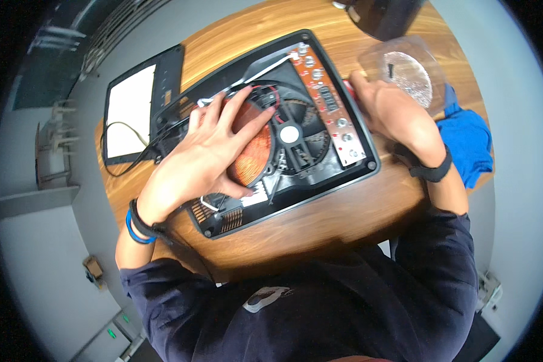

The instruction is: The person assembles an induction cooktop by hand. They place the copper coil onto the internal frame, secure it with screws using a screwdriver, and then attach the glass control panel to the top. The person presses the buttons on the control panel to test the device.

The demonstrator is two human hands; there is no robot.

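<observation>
An opened induction cooker base (283,211) lies on the table with its inside showing. In it are a round copper coil (253,155), a black fan (311,130) and an orange-brown circuit board with buttons (330,105). My left hand (214,142) spans the coil, thumb at its near edge and spread fingers at its far edge. Much of the coil is under that hand. Beyond the board, my right hand (392,108) is closed beside the right rim of the base. A bit of red shows at its fingertips; what it holds is mostly hidden.
At the left lies a black-framed panel with a white face (130,114), a dark cable (127,172) running over it. A clear plastic container (413,75) with a small dark piece inside stands at the far right, near a blue cloth (464,142) and a black vessel (386,18).
</observation>
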